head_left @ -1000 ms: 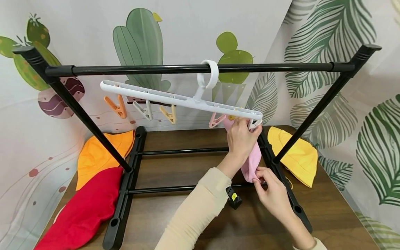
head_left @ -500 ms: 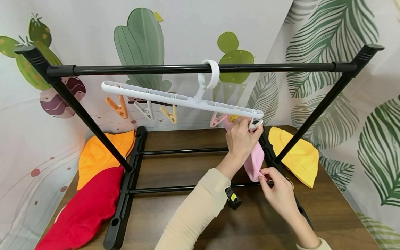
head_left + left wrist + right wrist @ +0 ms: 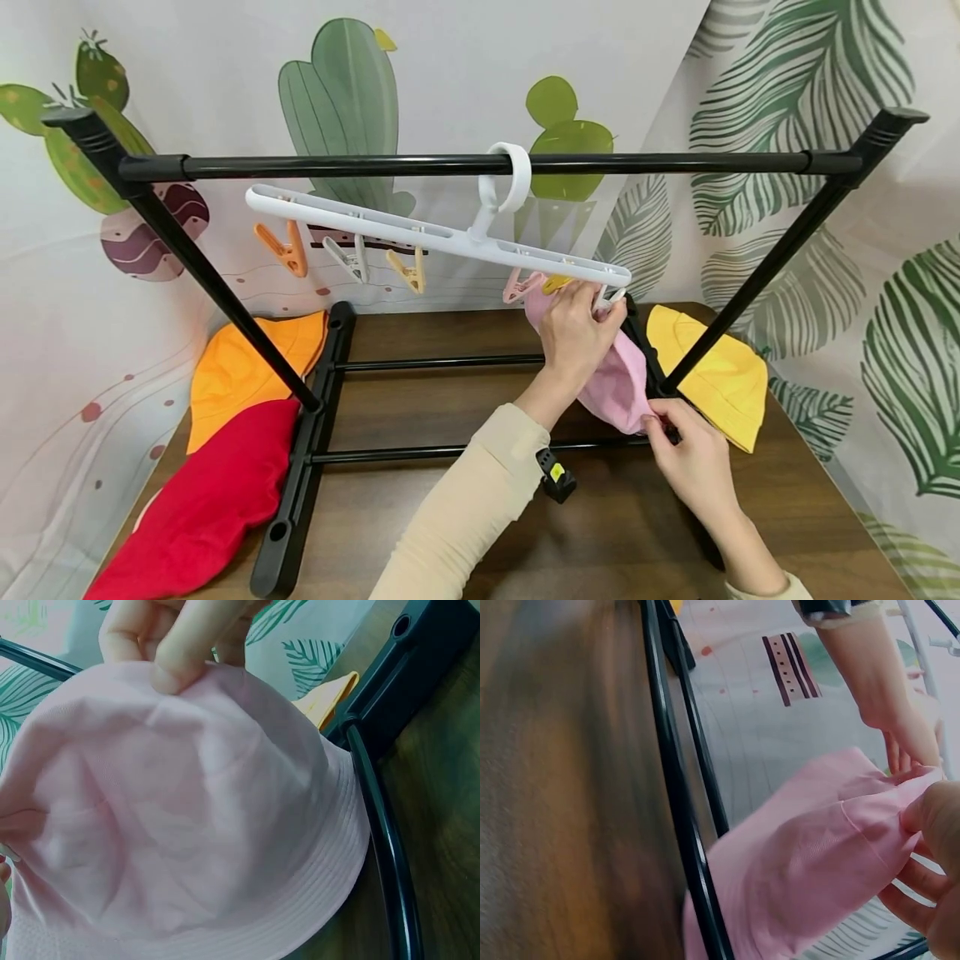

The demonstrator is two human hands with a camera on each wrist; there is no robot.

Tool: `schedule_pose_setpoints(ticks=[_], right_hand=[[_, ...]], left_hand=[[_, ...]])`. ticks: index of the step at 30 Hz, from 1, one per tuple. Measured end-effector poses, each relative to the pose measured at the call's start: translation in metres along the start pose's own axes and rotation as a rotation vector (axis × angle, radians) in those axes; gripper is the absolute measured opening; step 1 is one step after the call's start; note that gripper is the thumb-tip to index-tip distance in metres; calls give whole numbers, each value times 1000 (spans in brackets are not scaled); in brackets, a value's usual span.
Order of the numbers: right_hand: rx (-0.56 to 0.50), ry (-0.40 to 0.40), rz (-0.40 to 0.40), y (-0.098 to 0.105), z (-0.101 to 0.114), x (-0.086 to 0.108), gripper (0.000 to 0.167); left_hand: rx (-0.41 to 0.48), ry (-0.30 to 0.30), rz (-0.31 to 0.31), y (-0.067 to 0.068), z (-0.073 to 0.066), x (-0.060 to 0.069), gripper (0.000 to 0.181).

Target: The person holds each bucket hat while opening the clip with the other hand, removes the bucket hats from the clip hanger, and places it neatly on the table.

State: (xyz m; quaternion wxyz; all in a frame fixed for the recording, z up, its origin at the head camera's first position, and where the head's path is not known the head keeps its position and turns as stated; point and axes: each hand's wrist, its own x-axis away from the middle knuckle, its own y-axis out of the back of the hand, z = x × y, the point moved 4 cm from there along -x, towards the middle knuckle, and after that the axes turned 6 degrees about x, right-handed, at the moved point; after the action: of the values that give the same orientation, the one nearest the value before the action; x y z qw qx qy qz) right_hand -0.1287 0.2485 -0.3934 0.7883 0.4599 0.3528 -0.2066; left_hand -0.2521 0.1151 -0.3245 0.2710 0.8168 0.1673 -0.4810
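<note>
A pink bucket hat (image 3: pixel 615 383) hangs below the right end of a white clip hanger (image 3: pixel 442 242). My left hand (image 3: pixel 577 333) holds the hat's upper part just under the hanger, next to a yellow clip (image 3: pixel 555 283) and a white clip (image 3: pixel 609 300). Lower down, my right hand (image 3: pixel 693 458) pinches the hat's edge between thumb and fingers. In the left wrist view the hat (image 3: pixel 187 802) spreads wide, with right-hand fingers (image 3: pixel 180 645) pinching its top. A pink clip (image 3: pixel 517 286) hangs left of the left hand. Whether any clip bites the hat is hidden.
The hanger hooks over the black rack's top bar (image 3: pixel 337 167). Orange (image 3: pixel 288 250), white (image 3: pixel 348 260) and yellow clips hang at its left. An orange hat (image 3: pixel 247 367) and red cloth item (image 3: pixel 210 500) lie left; a yellow hat (image 3: pixel 708 375) lies right, on the wooden table (image 3: pixel 405 517).
My right hand has moved to the right, drawing the pink hat's edge along, so the hat is spread wider. The left hand stays near the clips; the hanger has shifted only slightly.
</note>
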Motion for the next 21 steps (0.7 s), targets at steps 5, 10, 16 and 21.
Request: schedule_pose_setpoints(ticks=[5, 10, 16, 21], right_hand=[[3, -48, -32, 8, -7, -6, 15], [-24, -53, -91, 12, -10, -13, 14], [-45, -58, -160, 16, -9, -28, 13], [-40, -63, -189, 24, -6, -44, 11]], left_hand=[[14, -3, -15, 1, 1, 0, 17], [28, 2, -26, 2, 2, -1, 16], [46, 21, -23, 3, 4, -1, 15], [32, 25, -28, 4, 5, -1, 15]])
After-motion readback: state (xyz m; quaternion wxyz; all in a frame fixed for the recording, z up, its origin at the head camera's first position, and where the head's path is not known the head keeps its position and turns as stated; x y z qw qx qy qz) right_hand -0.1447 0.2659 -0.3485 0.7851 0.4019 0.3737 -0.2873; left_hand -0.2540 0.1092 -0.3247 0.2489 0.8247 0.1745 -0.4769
